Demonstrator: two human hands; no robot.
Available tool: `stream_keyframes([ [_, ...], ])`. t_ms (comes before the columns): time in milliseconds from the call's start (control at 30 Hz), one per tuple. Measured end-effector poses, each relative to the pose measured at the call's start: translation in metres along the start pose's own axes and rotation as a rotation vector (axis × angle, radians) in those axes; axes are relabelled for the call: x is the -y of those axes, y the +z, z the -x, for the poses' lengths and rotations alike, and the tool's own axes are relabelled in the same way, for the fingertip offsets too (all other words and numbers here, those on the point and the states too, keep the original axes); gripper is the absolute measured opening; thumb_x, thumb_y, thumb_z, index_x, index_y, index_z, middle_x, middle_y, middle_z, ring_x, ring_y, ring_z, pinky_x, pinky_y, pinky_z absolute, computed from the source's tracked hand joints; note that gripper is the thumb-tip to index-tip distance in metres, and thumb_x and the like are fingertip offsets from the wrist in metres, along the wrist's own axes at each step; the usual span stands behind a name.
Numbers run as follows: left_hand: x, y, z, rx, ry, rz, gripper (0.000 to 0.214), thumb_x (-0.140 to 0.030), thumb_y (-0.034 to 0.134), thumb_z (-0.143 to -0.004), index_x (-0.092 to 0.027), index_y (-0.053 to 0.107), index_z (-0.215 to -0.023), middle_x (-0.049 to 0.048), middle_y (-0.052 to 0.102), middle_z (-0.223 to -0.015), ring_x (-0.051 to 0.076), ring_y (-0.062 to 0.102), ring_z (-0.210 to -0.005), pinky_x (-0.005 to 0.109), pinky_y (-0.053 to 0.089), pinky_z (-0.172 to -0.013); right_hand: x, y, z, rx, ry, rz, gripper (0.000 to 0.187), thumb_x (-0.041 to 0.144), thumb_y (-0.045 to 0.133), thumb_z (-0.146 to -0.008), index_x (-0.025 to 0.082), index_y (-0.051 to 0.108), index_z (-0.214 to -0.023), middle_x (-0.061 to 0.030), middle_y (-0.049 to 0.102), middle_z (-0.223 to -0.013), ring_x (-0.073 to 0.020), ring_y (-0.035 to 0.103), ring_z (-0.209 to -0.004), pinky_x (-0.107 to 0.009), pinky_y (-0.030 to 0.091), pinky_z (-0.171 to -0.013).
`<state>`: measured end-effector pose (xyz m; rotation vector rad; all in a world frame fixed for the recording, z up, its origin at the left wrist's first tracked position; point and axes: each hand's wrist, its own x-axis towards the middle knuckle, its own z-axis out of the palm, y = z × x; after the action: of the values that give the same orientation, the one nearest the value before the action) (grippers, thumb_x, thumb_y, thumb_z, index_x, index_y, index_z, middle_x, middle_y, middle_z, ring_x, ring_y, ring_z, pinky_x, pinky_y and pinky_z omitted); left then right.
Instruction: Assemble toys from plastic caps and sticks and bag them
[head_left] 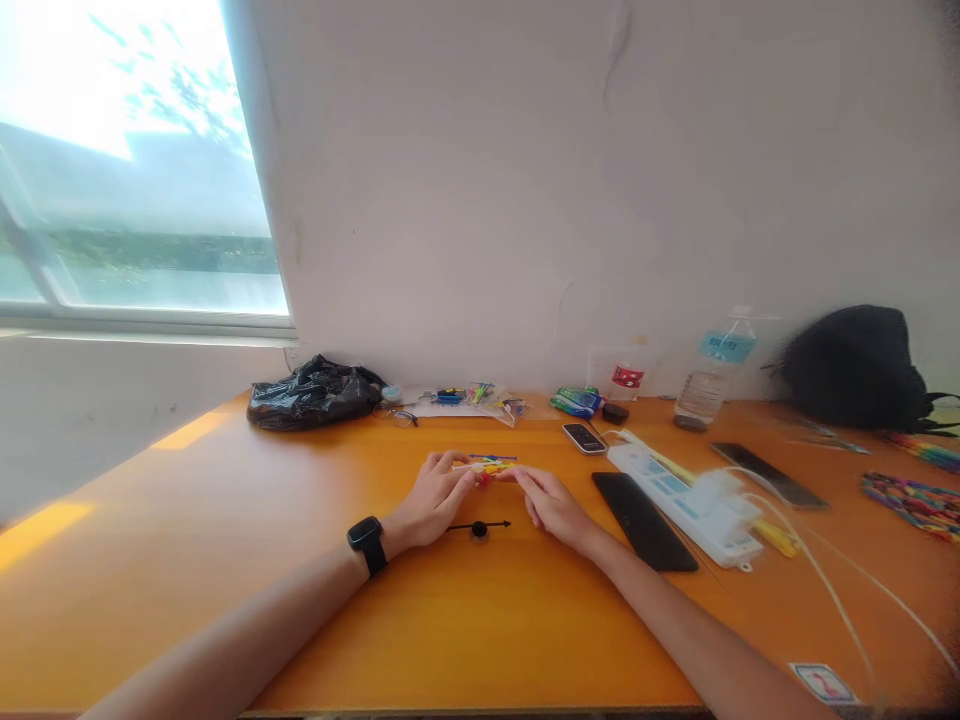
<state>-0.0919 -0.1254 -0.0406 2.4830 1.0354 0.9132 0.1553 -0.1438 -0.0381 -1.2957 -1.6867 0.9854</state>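
Observation:
At the middle of the table, a small red piece [485,479] shows between the fingertips of my two hands. My left hand [439,498], with a black watch [366,540] on its wrist, has thumb and fingers closed at the left end of the red piece. From the other side, my right hand [553,506] reaches in with its fingers pinched at the right end. Just beyond lie thin arrow-shaped sticks, a blue stick [493,457] and a yellow stick [500,466] among them. Nearer me, a black arrow-shaped stick [496,524] lies across a round black disc [478,532].
A black plastic bag [315,393], glasses [397,414] and small bagged parts [484,395] line the wall. On the right are a dark phone [643,522], a white power strip [679,500] with cables, a water bottle [705,385] and a black bag [855,370].

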Motion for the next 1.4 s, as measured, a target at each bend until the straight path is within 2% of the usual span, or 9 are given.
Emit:
stream_keyframes([
  [133, 0.005, 0.003, -0.001, -0.065, -0.001, 0.012, 0.055, -0.048, 0.022, -0.111, -0.031, 0.073, -0.12, 0.0058, 0.06, -0.132, 0.027, 0.048, -0.126, 0.051, 0.036, -0.116, 0.007, -0.008, 0.011, -0.05, 0.214, -0.086, 0.051, 0.063, 0.046, -0.097, 0.02, 0.07, -0.111, 0.0033, 0.054, -0.054, -0.0122, 0.043, -0.043, -0.023, 0.029, -0.041],
  [267, 0.009, 0.004, -0.002, -0.163, -0.015, 0.01, 0.053, -0.046, 0.023, -0.112, -0.027, 0.072, -0.119, 0.0068, 0.061, -0.127, 0.026, 0.05, -0.121, 0.047, 0.039, -0.112, 0.014, -0.017, 0.021, 0.139, 0.286, -0.237, 0.055, 0.066, 0.041, -0.098, 0.019, 0.071, -0.099, 0.0051, 0.048, -0.048, -0.0089, 0.03, -0.036, -0.021, 0.018, -0.037],
  [433, 0.009, 0.003, -0.002, -0.185, -0.025, 0.013, 0.049, -0.043, 0.025, -0.112, -0.026, 0.071, -0.116, 0.0061, 0.062, -0.123, 0.025, 0.051, -0.118, 0.044, 0.041, -0.108, 0.012, -0.018, 0.017, 0.05, 0.24, -0.242, 0.054, 0.067, 0.049, -0.095, 0.018, 0.069, -0.084, 0.0089, 0.031, -0.044, -0.0073, 0.018, -0.038, -0.022, 0.011, -0.038],
  [633, 0.005, 0.001, -0.002, -0.147, 0.025, 0.048, 0.046, -0.043, 0.028, -0.112, -0.027, 0.069, -0.122, 0.0079, 0.063, -0.124, 0.026, 0.052, -0.122, 0.046, 0.04, -0.112, 0.007, -0.014, 0.013, -0.022, 0.201, -0.191, 0.056, 0.067, 0.048, -0.095, 0.017, 0.07, -0.084, 0.0056, 0.041, -0.048, -0.0082, 0.028, -0.043, -0.023, 0.016, -0.042],
  [800, 0.0, -0.004, 0.001, -0.049, 0.128, 0.099, 0.04, -0.051, 0.045, -0.106, -0.032, 0.061, -0.137, 0.0073, 0.057, -0.143, 0.028, 0.046, -0.136, 0.048, 0.036, -0.118, 0.006, -0.014, 0.008, -0.088, 0.149, -0.162, 0.052, 0.065, 0.053, -0.093, 0.017, 0.068, -0.08, 0.0029, 0.049, -0.051, -0.0096, 0.036, -0.047, -0.025, 0.022, -0.047],
  [967, -0.004, -0.007, 0.003, 0.034, 0.257, 0.086, 0.067, -0.062, 0.066, -0.091, -0.034, 0.049, -0.15, 0.0097, 0.052, -0.151, 0.033, 0.046, -0.139, 0.053, 0.036, -0.118, 0.0, -0.015, 0.003, -0.099, 0.129, -0.159, 0.05, 0.064, 0.053, -0.093, 0.017, 0.066, -0.079, 0.0029, 0.051, -0.052, -0.0105, 0.039, -0.049, -0.026, 0.025, -0.05],
  [1133, -0.001, -0.002, 0.001, 0.083, 0.365, 0.064, 0.082, -0.065, 0.074, -0.082, -0.032, 0.045, -0.152, 0.0098, 0.05, -0.156, 0.035, 0.042, -0.145, 0.053, 0.032, -0.121, 0.0, -0.013, 0.005, -0.065, 0.122, -0.139, 0.049, 0.063, 0.052, -0.095, 0.018, 0.067, -0.081, 0.003, 0.051, -0.053, -0.0107, 0.038, -0.049, -0.026, 0.026, -0.051],
  [1267, 0.001, 0.001, 0.003, 0.153, 0.346, -0.009, 0.088, -0.066, 0.074, -0.081, -0.033, 0.041, -0.156, 0.0083, 0.044, -0.162, 0.038, 0.037, -0.149, 0.056, 0.03, -0.123, -0.001, -0.011, 0.005, -0.055, 0.108, -0.109, 0.048, 0.061, 0.049, -0.096, 0.018, 0.066, -0.081, 0.0026, 0.05, -0.054, -0.0125, 0.041, -0.051, -0.027, 0.028, -0.052],
  [1400, 0.002, 0.003, 0.004, 0.145, 0.318, -0.036, 0.082, -0.064, 0.072, -0.084, -0.036, 0.042, -0.156, 0.0075, 0.04, -0.164, 0.039, 0.037, -0.149, 0.058, 0.034, -0.121, -0.004, -0.012, 0.003, -0.159, -0.062, 0.019, 0.044, 0.056, 0.048, -0.099, 0.02, 0.063, -0.081, 0.0015, 0.051, -0.061, -0.0159, 0.049, -0.061, -0.029, 0.036, -0.059],
])
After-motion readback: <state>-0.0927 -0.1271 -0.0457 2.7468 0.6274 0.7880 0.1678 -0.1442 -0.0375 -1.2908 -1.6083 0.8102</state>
